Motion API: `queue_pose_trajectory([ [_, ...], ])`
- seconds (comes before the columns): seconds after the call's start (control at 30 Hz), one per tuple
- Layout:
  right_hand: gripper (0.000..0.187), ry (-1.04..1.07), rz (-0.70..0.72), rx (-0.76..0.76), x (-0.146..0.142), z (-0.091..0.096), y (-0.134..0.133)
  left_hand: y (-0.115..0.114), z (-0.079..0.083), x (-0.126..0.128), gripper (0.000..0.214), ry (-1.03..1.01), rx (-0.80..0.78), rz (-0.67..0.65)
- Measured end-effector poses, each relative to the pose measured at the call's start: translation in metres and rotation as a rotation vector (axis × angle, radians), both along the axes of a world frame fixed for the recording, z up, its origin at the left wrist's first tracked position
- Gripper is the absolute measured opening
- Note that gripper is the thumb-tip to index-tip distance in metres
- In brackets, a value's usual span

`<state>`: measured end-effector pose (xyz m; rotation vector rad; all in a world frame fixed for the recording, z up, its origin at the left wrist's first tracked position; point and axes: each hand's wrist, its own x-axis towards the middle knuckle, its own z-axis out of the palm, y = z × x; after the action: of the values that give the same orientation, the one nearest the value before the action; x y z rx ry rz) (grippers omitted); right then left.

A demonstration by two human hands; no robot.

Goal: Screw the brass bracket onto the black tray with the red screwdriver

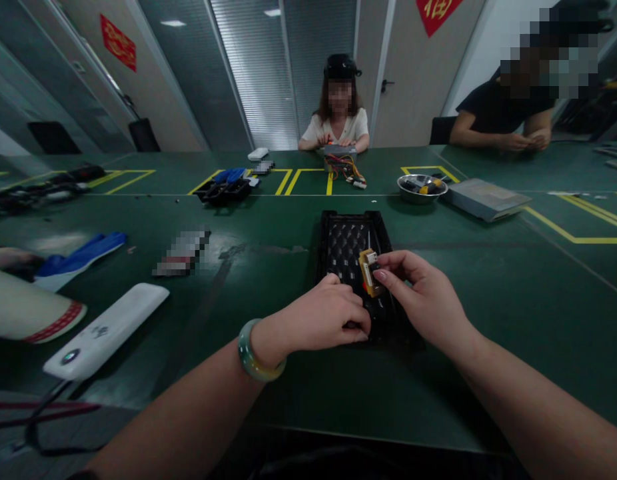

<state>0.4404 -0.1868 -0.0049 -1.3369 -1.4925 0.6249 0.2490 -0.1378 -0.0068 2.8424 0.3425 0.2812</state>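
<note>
The left hand (328, 321) and right hand (419, 295) both work at a black plastic tray (356, 225) on the green workbench. A small circuit board (369, 272) with a yellowish edge sits at the tray's right side, pinched between the right thumb and fingers (388, 273). The grip is closed on the board, which is held up in the hand. Whether it touches the tray I cannot tell. The left fingers (346, 300) curl down over the tray's near end, closed around something dark, but the hand hides what it is.

As far as the pictures show, the board is in hand and not lying flat in the tray, and the far half of the tray shows only its dimpled lining.

Beyond the tray's far end lies a steel bowl (421, 188) of small parts, with a grey folder (486, 199) to its right. Left of the tray are blue gloves (81, 257) and a white power bank (106, 330). Past the tray, a person across the bench has their hands on a small box (339, 152) with coloured wires (344, 168).
</note>
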Motion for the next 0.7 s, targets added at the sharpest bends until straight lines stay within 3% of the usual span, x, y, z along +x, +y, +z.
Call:
queue_pose_trajectory([
  [0.13, 0.012, -0.106, -0.033, 0.008, 0.002, 0.0, 0.0, 0.006, 0.005, -0.005, 0.009, -0.03, -0.028, 0.037],
  [0.33, 0.014, -0.196, -0.025, -0.01, 0.003, -0.003, 0.0, 0.025, 0.006, -0.017, 0.012, -0.08, 0.042, 0.383],
  [0.53, 0.028, 0.156, 0.043, -0.158, 0.0, -0.006, 0.003, 0.019, 0.008, -0.015, 0.025, -0.238, -0.093, 0.465],
  [0.7, 0.034, 0.335, 0.047, -0.178, 0.0, -0.009, 0.007, 0.006, 0.011, -0.01, 0.035, -0.423, -0.323, 0.411],
])
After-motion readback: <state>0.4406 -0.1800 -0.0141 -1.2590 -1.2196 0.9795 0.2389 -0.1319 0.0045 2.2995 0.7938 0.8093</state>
